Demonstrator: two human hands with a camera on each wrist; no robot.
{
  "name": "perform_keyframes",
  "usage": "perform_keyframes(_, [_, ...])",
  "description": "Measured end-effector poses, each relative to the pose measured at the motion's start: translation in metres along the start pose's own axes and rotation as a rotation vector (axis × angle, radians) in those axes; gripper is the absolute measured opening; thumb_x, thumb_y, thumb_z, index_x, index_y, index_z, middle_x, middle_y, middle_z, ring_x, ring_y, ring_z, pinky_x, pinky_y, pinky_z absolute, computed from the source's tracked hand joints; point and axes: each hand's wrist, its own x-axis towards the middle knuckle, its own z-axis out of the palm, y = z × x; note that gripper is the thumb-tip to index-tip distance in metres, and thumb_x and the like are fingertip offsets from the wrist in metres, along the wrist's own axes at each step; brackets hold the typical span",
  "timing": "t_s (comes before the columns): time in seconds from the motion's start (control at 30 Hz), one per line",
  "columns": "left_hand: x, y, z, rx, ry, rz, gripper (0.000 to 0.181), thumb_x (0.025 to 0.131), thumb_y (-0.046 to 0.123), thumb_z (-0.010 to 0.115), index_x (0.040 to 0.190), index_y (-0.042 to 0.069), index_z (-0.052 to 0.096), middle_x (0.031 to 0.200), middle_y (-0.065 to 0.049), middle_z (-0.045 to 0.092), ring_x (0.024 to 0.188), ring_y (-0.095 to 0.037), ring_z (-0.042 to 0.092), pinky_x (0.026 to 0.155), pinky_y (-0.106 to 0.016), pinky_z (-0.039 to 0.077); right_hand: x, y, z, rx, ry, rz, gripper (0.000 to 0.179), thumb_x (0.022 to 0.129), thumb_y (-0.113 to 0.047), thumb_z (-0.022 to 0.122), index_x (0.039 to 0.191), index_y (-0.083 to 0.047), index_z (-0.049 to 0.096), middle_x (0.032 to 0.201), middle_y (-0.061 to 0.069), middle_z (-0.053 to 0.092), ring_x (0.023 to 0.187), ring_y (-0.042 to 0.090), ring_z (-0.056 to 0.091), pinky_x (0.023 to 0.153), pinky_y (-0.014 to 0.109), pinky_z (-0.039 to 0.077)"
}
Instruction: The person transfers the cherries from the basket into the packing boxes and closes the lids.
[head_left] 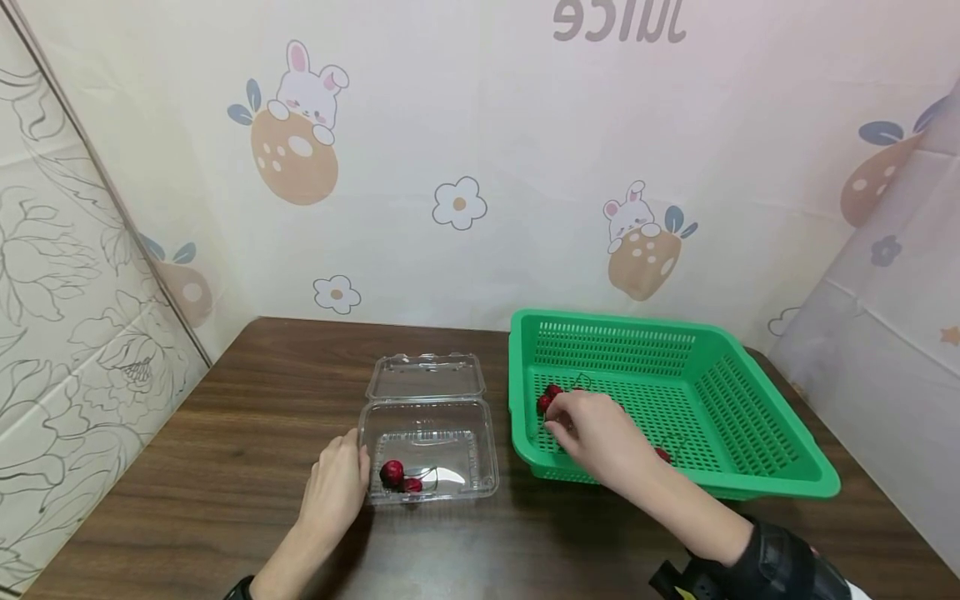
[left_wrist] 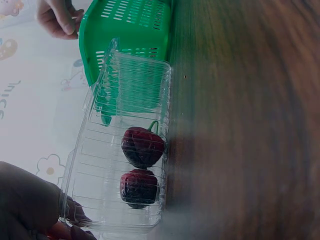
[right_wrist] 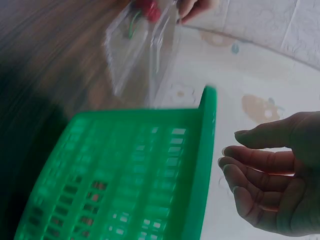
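A clear plastic clamshell box stands with its lid folded back. Two dark red cherries lie at its near left, one with a green stem. My left hand holds the box by its left side wall. Over the left part of a green basket hovers my right hand, fingers loosely bent and nothing between them in the right wrist view. Beside its fingertips lie red cherries with thin stems, partly hidden by the hand. Another cherry shows past the right forearm.
Both containers stand on a dark wooden table, the basket close to the right of the box. Behind them hangs a pale printed wall covering. A floral panel borders the left side.
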Motion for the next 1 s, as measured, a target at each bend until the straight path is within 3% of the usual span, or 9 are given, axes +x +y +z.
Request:
perform_keyframes(0.43, [0.000,0.000,0.000,-0.007,0.002,-0.007,0.006,0.081,0.001,0.053,0.083,-0.005,0.054,0.069,-0.014,0.052,0.060,-0.035,0.058,0.044,-0.042,0.042,-0.012,0.048,-0.014,-0.108,0.044,0.097,0.017,0.077,-0.008,0.066,0.091,0.001,0.062,0.070,0.002,0.056,0.055,0.009,0.050,0.048,0.026,0.041])
perform_keyframes(0.67, [-0.001,0.000,0.000,-0.004,0.006,-0.007,0.009,0.081,0.001,0.054,0.086,-0.006,0.055,0.070,-0.014,0.053,0.061,-0.035,0.058,0.045,-0.043,0.043,-0.019,0.072,-0.020,-0.135,0.023,0.166,0.021,0.077,-0.008,0.066,0.094,0.004,0.061,0.085,0.016,0.061,0.073,0.028,0.059,0.055,0.037,0.047])
perform_keyframes(1.0, [0.000,0.000,0.000,-0.001,0.001,-0.004,0.008,0.081,0.001,0.054,0.085,-0.006,0.054,0.069,-0.014,0.052,0.060,-0.034,0.058,0.044,-0.042,0.042,-0.026,0.110,-0.014,-0.178,0.019,0.236,0.025,0.075,-0.009,0.067,0.095,0.005,0.059,0.087,0.020,0.059,0.076,0.034,0.056,0.057,0.042,0.046])
